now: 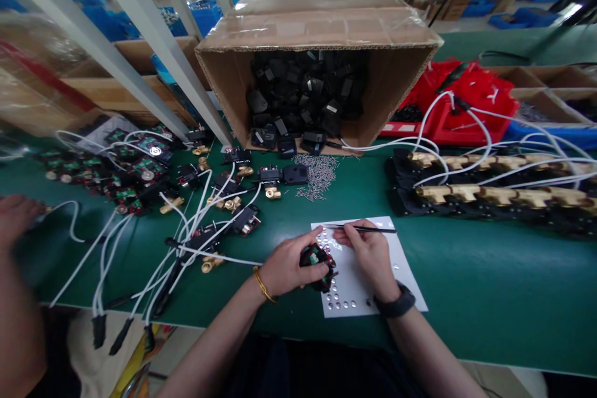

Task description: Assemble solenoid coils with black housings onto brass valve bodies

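Note:
My left hand [286, 264] is closed around a small black housing [325, 283] with a green circuit board and red wires inside it. Between the thumb and fingers of my right hand [373, 258] is a pair of dark tweezers [380, 229], its tip pointing left over a white sheet [403, 289]. Small round silvery pieces [346, 305] dot that sheet, mostly along its left and lower edges. The housing is held over the sheet's left side. Whether the tweezers grip anything at the tip is too small to tell.
A cardboard box [321, 28] full of black covers lies open ahead, with a pile of screws [319, 174] before it. Black units with brass valves and white cables [205, 242] lie left; brass-fitted rows [494, 196] lie right. Another person's hand [18, 217] is at far left.

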`<state>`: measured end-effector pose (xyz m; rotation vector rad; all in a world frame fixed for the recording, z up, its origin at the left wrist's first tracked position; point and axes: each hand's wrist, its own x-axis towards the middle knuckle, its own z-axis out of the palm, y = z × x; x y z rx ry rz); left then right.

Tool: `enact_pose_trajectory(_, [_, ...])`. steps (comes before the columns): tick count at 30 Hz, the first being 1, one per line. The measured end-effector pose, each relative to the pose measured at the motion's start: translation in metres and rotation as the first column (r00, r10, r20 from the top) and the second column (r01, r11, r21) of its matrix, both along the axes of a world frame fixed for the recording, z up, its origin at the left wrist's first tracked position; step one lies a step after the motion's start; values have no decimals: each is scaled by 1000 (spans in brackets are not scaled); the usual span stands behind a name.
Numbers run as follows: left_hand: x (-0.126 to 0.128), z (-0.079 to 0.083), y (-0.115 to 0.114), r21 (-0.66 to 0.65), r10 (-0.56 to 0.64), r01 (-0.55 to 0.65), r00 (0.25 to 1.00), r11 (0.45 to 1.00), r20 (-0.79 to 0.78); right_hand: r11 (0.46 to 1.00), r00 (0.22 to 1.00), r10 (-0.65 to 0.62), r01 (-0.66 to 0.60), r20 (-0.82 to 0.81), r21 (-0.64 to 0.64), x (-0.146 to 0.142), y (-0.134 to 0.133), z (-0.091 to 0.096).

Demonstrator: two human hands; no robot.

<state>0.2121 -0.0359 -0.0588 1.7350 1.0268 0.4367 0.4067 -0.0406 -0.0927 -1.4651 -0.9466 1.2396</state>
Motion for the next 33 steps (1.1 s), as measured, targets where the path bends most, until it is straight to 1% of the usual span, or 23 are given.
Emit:
enact_pose_trajectory(7, [-1,0,0,-13,-2,2,999,1000,48,999,999,39,-39,18,-3,1,-2,3])
enact_pose_trajectory(9, [-3,1,-3,-8,25,-25,995,1000,92,999,999,47,-47,24,13,1,-3,1])
enact_pose_trajectory(10, [-4,1,-5,6,59,-60,992,998,115,999,999,40,-40,16,22,0,-3,0])
enact_pose_trajectory(12, [-7,2,-9,57,177,-187,972,981,153,999,1000,15,-14,-19,36,-1,-4,-3])
enact_pose_trajectory(15, [-9,-3,-16,113,365,-391,910,913,198,999,995,-13,19,-99,51,0,-5,-5])
enact_pose_trajectory(18, [-8,-16,-20,54,469,-499,841,865,270,997,969,-61,69,-240,25,2,-4,3])
enact_pose_trajectory(20, [-6,-25,-23,16,511,-545,795,838,327,995,921,-100,93,-377,-37,2,-4,14])
enact_pose_trajectory(22, [-6,-32,-25,33,523,-570,774,821,356,994,856,-97,55,-507,-96,-2,-5,28])
enact_pose_trajectory(24, [-7,-33,-27,94,510,-570,788,816,347,994,805,-51,-20,-591,-112,-11,-9,41])
enact_pose_trajectory(25, [-8,-33,-28,131,498,-561,802,817,330,994,795,-23,-49,-606,-103,-16,-10,46])
enact_pose_trajectory(26, [-9,-31,-29,166,488,-552,816,817,311,994,796,1,-66,-605,-85,-22,-13,50])
enact_pose_trajectory(28, [-11,-27,-30,212,484,-542,832,813,271,997,824,30,-68,-565,-46,-32,-16,54])
enact_pose_trajectory(30, [-13,-24,-31,225,496,-545,834,807,243,998,853,33,-55,-521,-26,-38,-19,54])
enact_pose_trajectory(33, [-13,-22,-31,222,509,-556,828,801,236,998,867,32,-51,-497,-25,-42,-21,52])
